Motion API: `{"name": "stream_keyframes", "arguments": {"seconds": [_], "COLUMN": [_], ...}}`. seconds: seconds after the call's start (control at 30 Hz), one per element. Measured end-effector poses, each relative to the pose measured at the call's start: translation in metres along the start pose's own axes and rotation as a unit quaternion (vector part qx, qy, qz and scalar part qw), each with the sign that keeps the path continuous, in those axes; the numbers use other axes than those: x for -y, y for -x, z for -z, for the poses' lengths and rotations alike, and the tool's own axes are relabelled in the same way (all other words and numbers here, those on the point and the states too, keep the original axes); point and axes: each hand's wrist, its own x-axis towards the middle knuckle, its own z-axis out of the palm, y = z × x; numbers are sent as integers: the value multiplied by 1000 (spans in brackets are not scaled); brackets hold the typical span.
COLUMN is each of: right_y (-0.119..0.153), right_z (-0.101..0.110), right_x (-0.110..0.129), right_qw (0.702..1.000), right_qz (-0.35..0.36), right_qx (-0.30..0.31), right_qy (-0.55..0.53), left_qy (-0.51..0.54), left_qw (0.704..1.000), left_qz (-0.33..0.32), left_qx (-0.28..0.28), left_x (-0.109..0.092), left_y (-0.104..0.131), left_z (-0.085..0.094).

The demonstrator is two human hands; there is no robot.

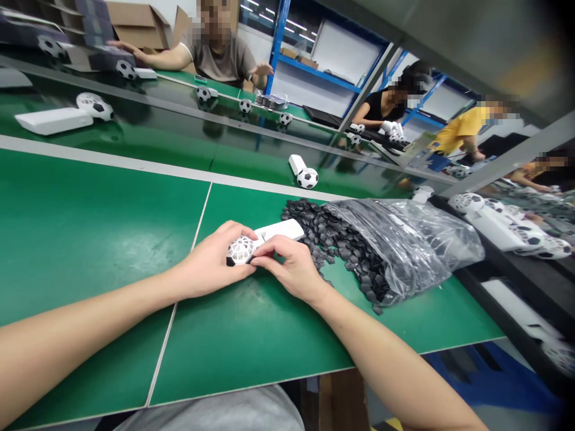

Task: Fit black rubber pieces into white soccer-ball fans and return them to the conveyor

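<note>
My left hand [211, 260] is wrapped round the ball-shaped head [241, 249] of a white plastic device, a soccer-ball lattice with a black patch at its lower left. The device's flat white body [283, 230] points right, beyond my fingers. At the ball's lower right edge, my right hand [287, 263] pinches with thumb and forefinger. A small dark piece shows at these fingertips, like a black pentagon piece, partly hidden. Just right of my right hand lies a heap of black pentagon pieces [314, 230], spilling from a clear plastic bag [404, 245].
A conveyor belt [179, 143] runs beyond the green table [99, 227], carrying soccer-ball devices [308, 177], one at far left [95, 106]. More white devices fill a black rack [507, 224] at right. Several co-workers sit or stand across the belt, one with hands raised [260, 75].
</note>
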Motion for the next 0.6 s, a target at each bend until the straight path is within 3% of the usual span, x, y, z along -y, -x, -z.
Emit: {"name": "stream_keyframes", "arguments": {"seconds": [0.23, 0.37, 0.5, 0.6], "right_y": [-6, -9, -7, 11], "right_z": [2, 5, 27, 50], "right_x": [-3, -7, 14, 21], "right_qw": [996, 996, 999, 995], "right_qz": [-84, -88, -38, -65], "right_qx": [26, 26, -7, -23], "right_qy": [18, 6, 7, 73], "left_qy": [0, -1, 10, -42], "left_qw": [999, 998, 999, 992], "left_qz": [-17, -41, 14, 71], "left_qx": [-39, -42, -31, -91], "left_x": [-1, 0, 6, 19], "left_y": [1, 2, -10, -43], "left_z": [-9, -10, 18, 58]}}
